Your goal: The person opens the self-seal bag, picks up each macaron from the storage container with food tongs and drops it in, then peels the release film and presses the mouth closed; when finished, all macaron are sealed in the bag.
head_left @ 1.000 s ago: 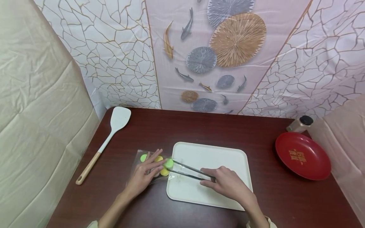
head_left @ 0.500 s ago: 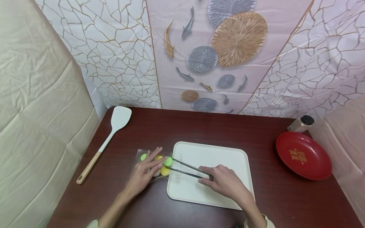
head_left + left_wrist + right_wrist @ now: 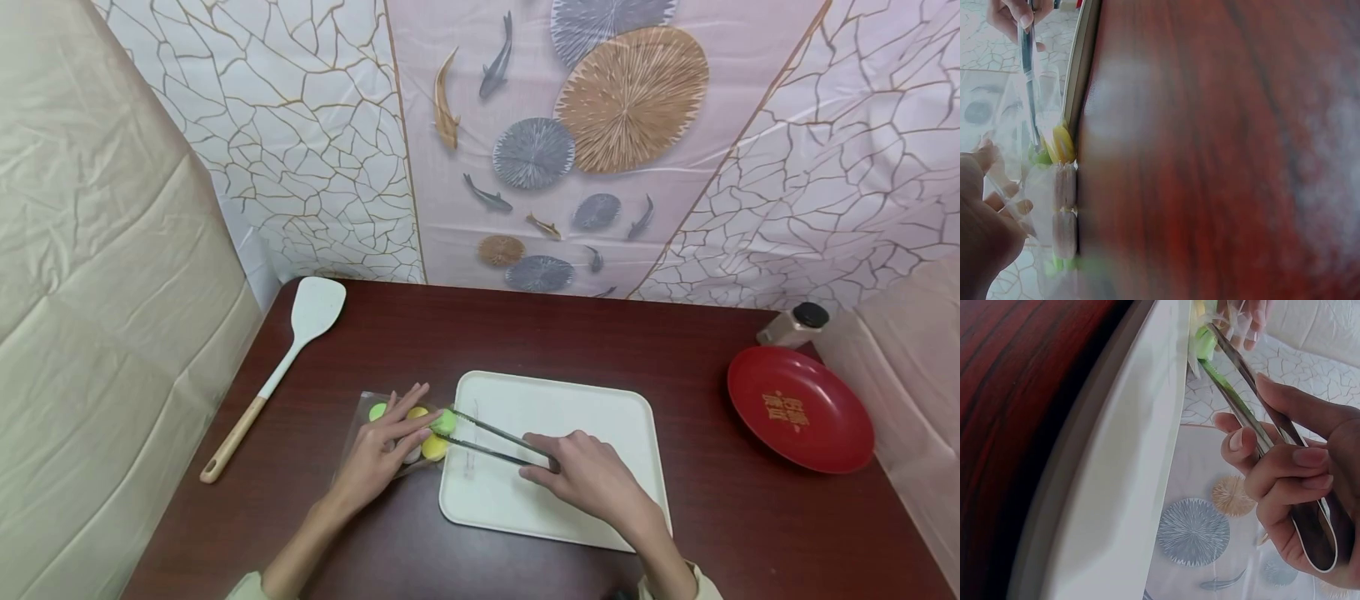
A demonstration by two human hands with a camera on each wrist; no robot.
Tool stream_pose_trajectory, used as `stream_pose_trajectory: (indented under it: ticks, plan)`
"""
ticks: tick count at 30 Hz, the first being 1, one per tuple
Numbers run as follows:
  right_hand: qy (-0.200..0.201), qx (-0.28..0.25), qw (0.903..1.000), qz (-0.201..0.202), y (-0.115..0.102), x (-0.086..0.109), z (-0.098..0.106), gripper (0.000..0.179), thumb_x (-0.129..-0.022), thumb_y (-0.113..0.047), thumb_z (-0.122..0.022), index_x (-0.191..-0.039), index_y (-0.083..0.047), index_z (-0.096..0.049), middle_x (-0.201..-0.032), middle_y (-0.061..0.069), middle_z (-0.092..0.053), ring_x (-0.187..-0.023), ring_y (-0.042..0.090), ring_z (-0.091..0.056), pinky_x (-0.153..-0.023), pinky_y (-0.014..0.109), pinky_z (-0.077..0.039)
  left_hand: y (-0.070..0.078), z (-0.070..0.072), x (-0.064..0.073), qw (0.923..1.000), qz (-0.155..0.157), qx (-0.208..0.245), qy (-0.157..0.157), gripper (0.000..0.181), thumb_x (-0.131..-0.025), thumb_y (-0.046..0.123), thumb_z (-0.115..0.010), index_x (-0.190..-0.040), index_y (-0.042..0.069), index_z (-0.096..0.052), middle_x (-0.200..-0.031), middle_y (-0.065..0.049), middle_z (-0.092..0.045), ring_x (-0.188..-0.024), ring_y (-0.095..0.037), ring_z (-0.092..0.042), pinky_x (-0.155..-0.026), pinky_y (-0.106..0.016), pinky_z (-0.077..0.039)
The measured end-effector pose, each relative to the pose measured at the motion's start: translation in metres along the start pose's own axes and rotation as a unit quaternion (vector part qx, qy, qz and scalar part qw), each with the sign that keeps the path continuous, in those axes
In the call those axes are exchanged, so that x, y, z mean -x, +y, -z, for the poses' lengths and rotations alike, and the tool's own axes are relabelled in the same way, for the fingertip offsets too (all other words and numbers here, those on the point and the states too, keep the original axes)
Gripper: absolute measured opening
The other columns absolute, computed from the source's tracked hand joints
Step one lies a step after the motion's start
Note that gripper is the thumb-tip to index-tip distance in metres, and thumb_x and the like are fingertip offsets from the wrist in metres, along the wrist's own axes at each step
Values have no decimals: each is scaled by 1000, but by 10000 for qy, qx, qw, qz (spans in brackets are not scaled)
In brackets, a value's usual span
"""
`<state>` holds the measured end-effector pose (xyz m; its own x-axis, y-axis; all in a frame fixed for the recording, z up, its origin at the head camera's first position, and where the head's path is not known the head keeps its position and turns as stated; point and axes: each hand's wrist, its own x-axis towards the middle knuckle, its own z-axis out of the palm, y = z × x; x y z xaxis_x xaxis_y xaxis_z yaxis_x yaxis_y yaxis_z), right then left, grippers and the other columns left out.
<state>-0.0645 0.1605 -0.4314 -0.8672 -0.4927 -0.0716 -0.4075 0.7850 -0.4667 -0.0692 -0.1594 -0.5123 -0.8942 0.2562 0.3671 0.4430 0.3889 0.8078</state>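
In the head view, the right hand (image 3: 588, 473) reaches over the cream tray (image 3: 555, 396) from the near right, its thumb and fingers wrapped round slim metal tongs (image 3: 504, 434), while the left hand (image 3: 381, 454) lies across a clear bag (image 3: 360, 435) on the worktop (image 3: 637, 342) with fingers spread; whether it pinches the film I cannot tell. The tongs are dark grey with serrated tips, their arms parted in a narrow V, the long axis running left and slightly away from the person. Between the tips sits a bright green macaron (image 3: 446, 422), near the tray's left edge, with a yellow macaron (image 3: 434, 448) just below it. In the left wrist view, the tongs point down the picture amid transparent film, and two pale macarons (image 3: 1065, 234) stand edge-on in a row beneath the yellow one. In the right wrist view, the bent end of the tongs shows beside the palm, and the tips slant to the upper left, one each side of the green macaron.
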Motion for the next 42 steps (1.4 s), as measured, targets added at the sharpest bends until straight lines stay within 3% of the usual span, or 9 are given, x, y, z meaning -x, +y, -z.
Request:
stream_pose_trajectory:
  ticks: [10, 21, 29, 34, 37, 40, 42]
  plan:
    - [62, 18, 9999, -111, -1, 2, 0, 38, -97, -40, -85, -127, -17, -81, -62, -17, -55, -58, -2, -42, -50, 23, -37, 0, 0, -1, 10000, 66, -5, -16, 31, -105, 6, -73, -135, 5, -78, -161, -25, -56, -155, -45, -47, -137, -45, -20]
    - [595, 778, 9945, -375, -18, 5, -3, 34, -93, -33, -89, -124, -21, -81, -55, -14, -47, -56, 8, -45, -47, 35, -43, 4, 1, -4, 10000, 21, -95, -9, 31, -104, 6, -74, -135, 3, -78, -162, -22, -57, -155, -43, -48, -135, -53, -23]
    - [387, 566, 9966, -466, -15, 10, 1, 37, -93, -37, -89, -126, -23, -80, -57, -18, -49, -57, 1, -46, -49, 33, -44, 2, 0, -3, 9999, 31, -108, -6, 34, -102, 5, -76, -136, 3, -77, -161, -24, -57, -155, -44, -48, -136, -48, -21]
    - [19, 33, 9991, -414, 4, 27, 15, 45, -93, -43, -87, -131, -21, -79, -64, -20, -53, -60, -3, -44, -53, 26, -41, 0, 1, -2, 9997, -3, -234, -85, 40, -100, 6, -79, -139, 3, -75, -160, -25, -57, -153, -47, -48, -136, -49, -22]
    - [-116, -497, 9973, -530, 28, 45, 26, 50, -94, -42, -87, -136, -15, -76, -72, -18, -58, -64, -3, -46, -56, 23, -42, 0, 4, -3, 9988, -72, -348, -344, 52, -95, 11, -85, -145, 4, -71, -162, -25, -55, -153, -50, -47, -136, -53, -22]
    - [191, -772, 9921, -969, 57, 68, 33, 54, -97, -34, -86, -141, -7, -71, -81, -14, -62, -70, -2, -50, -59, 22, -45, 0, 9, -7, 9971, -197, -430, -589, 62, -92, 12, -87, -150, 3, -66, -164, -25, -53, -154, -52, -45, -135, -55, -23]
    - [586, -693, 9870, -1330, 76, 84, 34, 57, -97, -29, -86, -145, -5, -65, -85, -9, -65, -73, 1, -53, -61, 23, -46, 1, 13, -13, 9970, -208, -386, -643, 60, -96, 10, -82, -152, 1, -63, -166, -24, -51, -155, -51, -44, -134, -56, -23]
